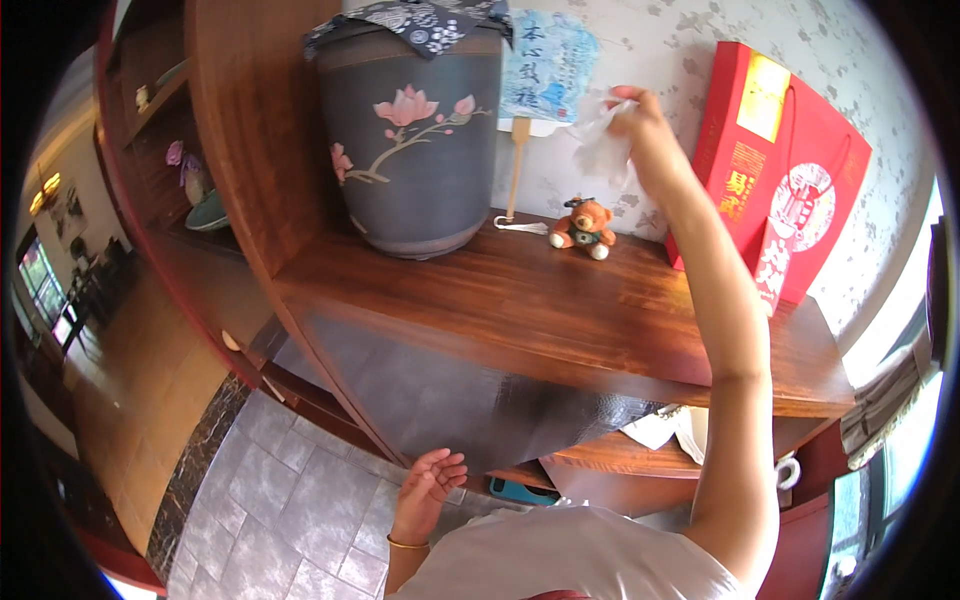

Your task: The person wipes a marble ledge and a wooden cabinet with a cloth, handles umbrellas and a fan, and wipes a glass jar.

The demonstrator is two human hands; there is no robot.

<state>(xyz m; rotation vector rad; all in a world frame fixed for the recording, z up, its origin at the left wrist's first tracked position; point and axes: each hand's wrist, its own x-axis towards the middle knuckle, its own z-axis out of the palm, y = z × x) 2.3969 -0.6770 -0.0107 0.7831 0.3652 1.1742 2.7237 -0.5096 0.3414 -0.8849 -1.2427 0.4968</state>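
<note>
My right hand (640,124), raised in front of the patterned wall, grips a crumpled, thin white tissue or cloth (604,142); both are slightly blurred. A blue painted hand fan (546,71) bearing writing leans upright just left of it. Below, a small brown teddy bear (586,225) sits on the wooden shelf (480,289). Low in the view my left hand (429,491) is raised with bent fingers and nothing visible in it, near a dark, crocodile-textured surface (480,405) under the shelf. A gold bangle (407,542) circles that wrist.
A large dark pot (420,150) with painted pink blossoms, topped by a patterned cloth (427,26), stands left on the shelf. To the right are a red gift bag (780,165) and a small red packet (774,262). An upright wooden panel (240,150) bounds the shelf's left side.
</note>
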